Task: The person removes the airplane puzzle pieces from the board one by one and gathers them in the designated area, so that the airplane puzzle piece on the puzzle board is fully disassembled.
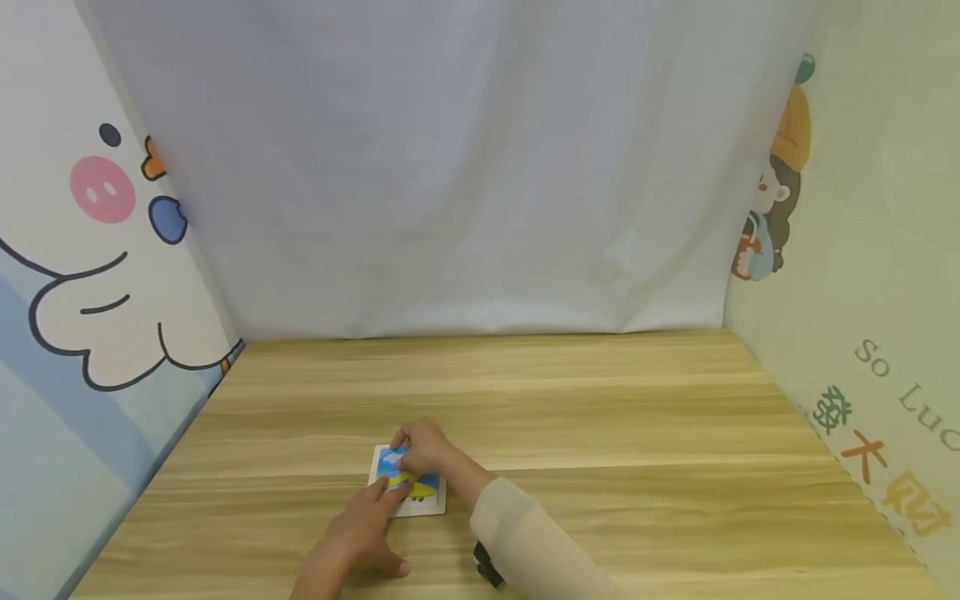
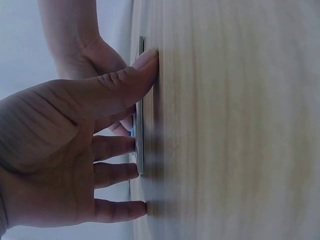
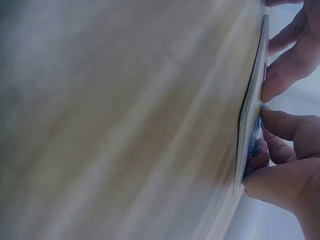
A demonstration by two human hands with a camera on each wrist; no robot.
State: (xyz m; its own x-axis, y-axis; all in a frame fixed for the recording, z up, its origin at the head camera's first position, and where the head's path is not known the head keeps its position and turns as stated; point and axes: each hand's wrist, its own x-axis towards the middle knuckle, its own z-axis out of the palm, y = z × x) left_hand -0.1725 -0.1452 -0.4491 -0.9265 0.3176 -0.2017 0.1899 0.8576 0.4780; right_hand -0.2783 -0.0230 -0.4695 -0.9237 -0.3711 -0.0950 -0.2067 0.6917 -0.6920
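A small square picture puzzle [image 1: 430, 505], with a white border and a blue and yellow picture, lies on the wooden table. My left hand [image 1: 363, 525] rests over its near left part, fingers extended onto it. In the left wrist view, the thumb [image 2: 142, 67] is on the near side of the puzzle's thin edge [image 2: 142, 162], and the little finger reaches the tabletop. Bent over the far left part of the picture, my right hand [image 1: 426, 446] pinches a blue puzzle piece at the board's surface, mostly hidden by the fingers. The right thumb [image 3: 262, 187] sits by the board's edge [image 3: 242, 145].
The wooden table [image 1: 615, 433] stretches to a pale grey curtain [image 1: 450, 167] at the back. Printed walls stand on the left [image 1: 75, 333] and right [image 1: 862, 292]. A small black object [image 1: 487, 565] shows beside the right sleeve [image 1: 532, 533].
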